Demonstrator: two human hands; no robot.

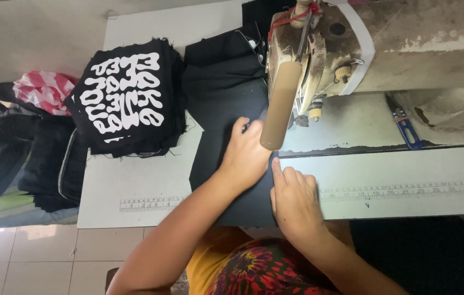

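Both hands [248, 155] [296, 199] flat on black fabric [221, 109]; sewing machine [319, 60] overhead.

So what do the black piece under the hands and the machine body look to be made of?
The black piece looks like matte woven cloth: it lies limp and flat, with both the left hand and right hand pressing it. The sewing machine body seems to be painted metal, its cream coat chipped and grimy. The table looks like smooth white laminate, though that is less certain.

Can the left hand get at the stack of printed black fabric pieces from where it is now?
Probably yes. The left hand lies flat on the black fabric under the sewing machine; the printed stack sits further to that side on the white table, with nothing standing between them.
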